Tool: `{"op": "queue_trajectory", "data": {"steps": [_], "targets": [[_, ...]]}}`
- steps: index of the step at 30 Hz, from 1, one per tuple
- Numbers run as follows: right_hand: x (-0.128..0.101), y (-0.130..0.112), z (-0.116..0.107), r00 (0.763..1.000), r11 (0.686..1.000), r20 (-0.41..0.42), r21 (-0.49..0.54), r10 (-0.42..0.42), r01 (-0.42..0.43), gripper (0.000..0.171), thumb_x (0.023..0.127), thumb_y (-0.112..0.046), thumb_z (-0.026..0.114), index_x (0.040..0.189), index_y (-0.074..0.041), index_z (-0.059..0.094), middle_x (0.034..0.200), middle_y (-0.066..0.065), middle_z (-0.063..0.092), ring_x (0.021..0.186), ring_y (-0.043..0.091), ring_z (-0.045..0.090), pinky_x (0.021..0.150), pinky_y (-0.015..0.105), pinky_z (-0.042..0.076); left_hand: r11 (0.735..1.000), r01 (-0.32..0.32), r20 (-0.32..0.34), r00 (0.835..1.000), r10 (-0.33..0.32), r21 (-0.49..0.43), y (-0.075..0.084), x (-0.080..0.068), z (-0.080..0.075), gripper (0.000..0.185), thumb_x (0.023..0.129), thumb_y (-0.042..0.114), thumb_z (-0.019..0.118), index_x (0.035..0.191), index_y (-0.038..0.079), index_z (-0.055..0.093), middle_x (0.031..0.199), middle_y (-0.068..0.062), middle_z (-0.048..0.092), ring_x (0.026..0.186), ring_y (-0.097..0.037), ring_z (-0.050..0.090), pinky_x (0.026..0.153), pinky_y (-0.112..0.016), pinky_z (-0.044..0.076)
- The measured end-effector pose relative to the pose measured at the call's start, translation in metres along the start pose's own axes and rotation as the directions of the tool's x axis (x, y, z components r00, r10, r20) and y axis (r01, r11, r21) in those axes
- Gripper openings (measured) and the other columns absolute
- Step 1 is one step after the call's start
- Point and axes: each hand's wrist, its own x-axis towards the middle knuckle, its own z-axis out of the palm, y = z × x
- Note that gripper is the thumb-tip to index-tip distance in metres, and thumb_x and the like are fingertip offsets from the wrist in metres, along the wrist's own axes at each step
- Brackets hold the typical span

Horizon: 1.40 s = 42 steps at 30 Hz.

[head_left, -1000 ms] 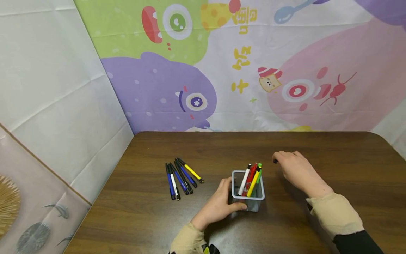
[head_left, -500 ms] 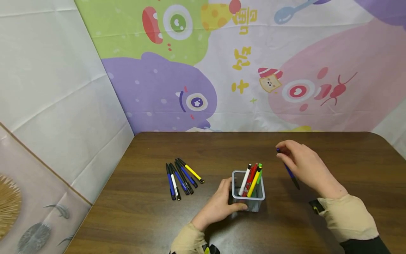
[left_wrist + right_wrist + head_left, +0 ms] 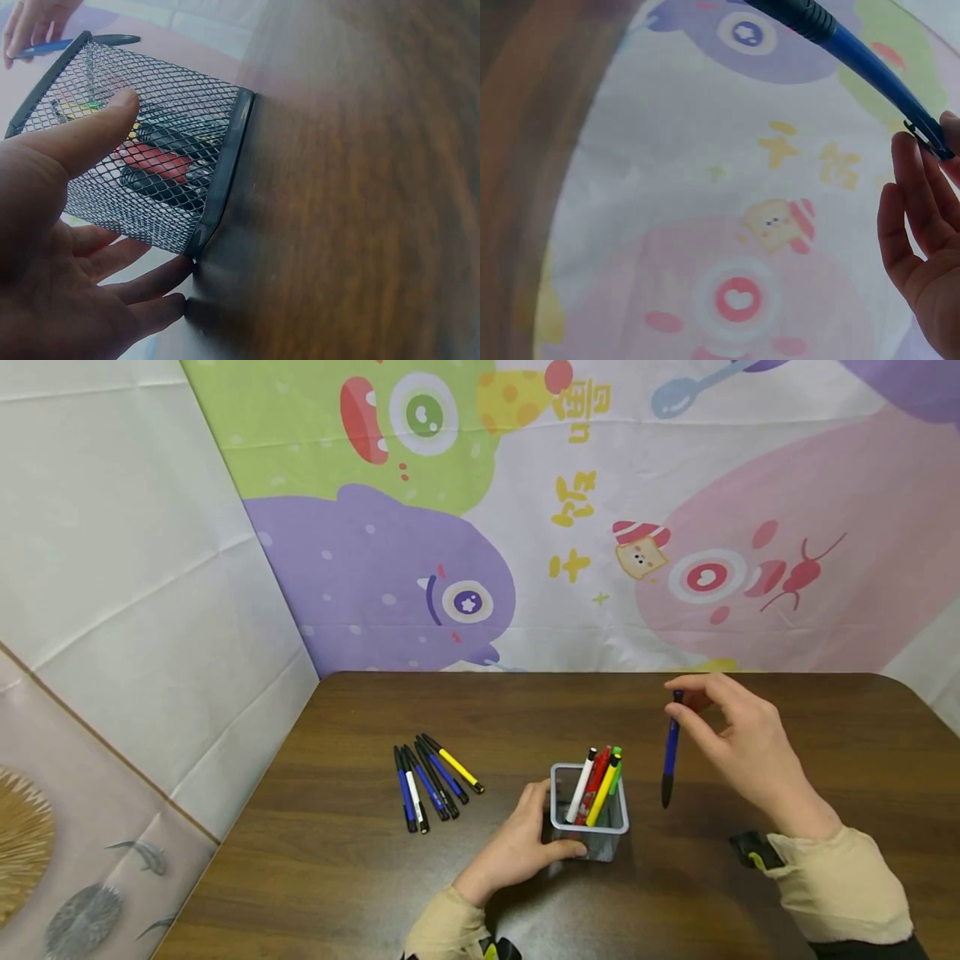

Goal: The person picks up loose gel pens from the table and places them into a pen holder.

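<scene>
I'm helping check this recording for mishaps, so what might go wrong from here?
The right-hand grip pinches the blue pen near one end, so the pen might swing or slip out.

If carried to the mesh holder, it might catch on the yellow pen, which leans inside with others.

The left-hand grip has its thumb against the holder's near side; an uneven push or pull could perhaps shift the holder.

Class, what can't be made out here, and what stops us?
Head view: pen holder, lower left side hidden by the left hand.
Head view: loose pens, any lettering too small to read.
Left wrist view: pens inside the holder, number obscured by mesh and thumb.
Right wrist view: blue pen, dark end cut off by the top edge.
</scene>
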Motion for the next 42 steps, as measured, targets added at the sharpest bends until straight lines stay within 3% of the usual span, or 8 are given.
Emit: {"op": "queue_trajectory", "data": {"steps": [8,12,19,31,42], "targets": [[0.005,-0.015,-0.004,0.992,0.997,-0.129,0.077,-0.013,0.023,0.039,0.063,0.007,0.076,0.099,-0.006,0.066,0.081,0.0,0.061,0.079,-0.004,0.05,0.061,0.009,0.037,1.0,-0.009,-0.005,1.0,0.009,0.007,-0.001,0.001,0.001,0.082,0.074,0.039,0.073,0.137,0.01,0.028,0.123,-0.004,0.04,0.11,-0.015,0.046,0.095,-0.033,0.039],[0.003,-0.024,0.002,0.99,0.994,-0.143,0.103,-0.013,0.028,0.037,0.064,0.003,0.078,0.098,-0.006,0.066,0.081,0.0,0.061,0.077,-0.004,0.051,0.061,0.01,0.037,1.0,0.005,-0.004,1.0,-0.005,0.008,0.0,0.0,0.0,0.083,0.074,0.039,0.073,0.138,0.011,0.028,0.123,-0.004,0.041,0.11,-0.014,0.046,0.096,-0.033,0.039],[-0.008,-0.028,0.02,0.997,0.993,-0.066,0.115,-0.03,0.038,0.036,0.059,0.0,0.08,0.091,-0.009,0.065,0.074,-0.005,0.061,0.07,-0.001,0.05,0.046,0.011,0.035,1.0,0.007,0.001,1.0,-0.007,-0.003,0.001,0.0,0.001,0.083,0.074,0.039,0.073,0.138,0.01,0.028,0.123,-0.005,0.041,0.109,-0.015,0.046,0.096,-0.034,0.039],[-0.031,-0.02,0.047,0.994,0.996,0.105,0.082,-0.027,0.019,0.029,0.065,-0.004,0.078,0.089,-0.012,0.063,0.074,-0.01,0.06,0.066,0.002,0.053,0.056,0.009,0.042,1.0,-0.006,0.003,1.0,0.006,-0.01,-0.001,0.001,0.0,0.082,0.075,0.038,0.072,0.138,0.009,0.028,0.122,-0.006,0.041,0.109,-0.015,0.046,0.095,-0.033,0.039],[-0.044,-0.018,0.055,0.991,0.998,0.136,0.066,0.01,-0.019,0.023,0.068,-0.004,0.076,0.083,-0.012,0.061,0.072,-0.01,0.06,0.065,0.003,0.055,0.054,0.013,0.045,1.0,-0.021,-0.016,1.0,0.022,0.008,-0.001,0.001,0.0,0.081,0.075,0.038,0.072,0.137,0.009,0.029,0.122,-0.006,0.042,0.108,-0.015,0.047,0.094,-0.033,0.04]]}}
